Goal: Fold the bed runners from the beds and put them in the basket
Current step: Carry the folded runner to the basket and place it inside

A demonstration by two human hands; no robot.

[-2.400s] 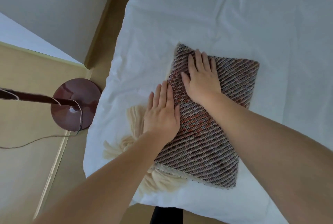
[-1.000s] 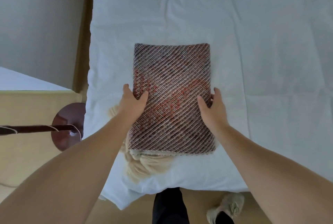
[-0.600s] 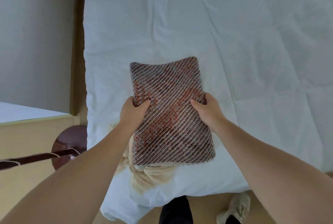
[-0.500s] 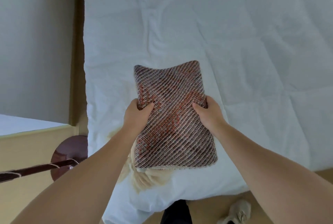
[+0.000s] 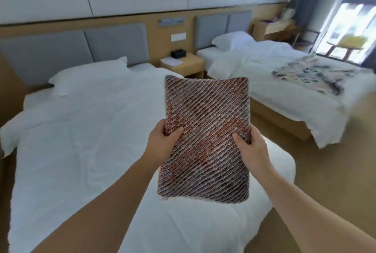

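Over the near bed, left hand and right hand grip a folded bed runner; upper right, a second bed bears a patterned runner.

Grey headboards, wooden nightstand, tan floor, bright window at right.

Light: bright daylight from the window, top right corner, glaring.
Blur: right edge smeared.
Distortion: wide-angle bending at edges.
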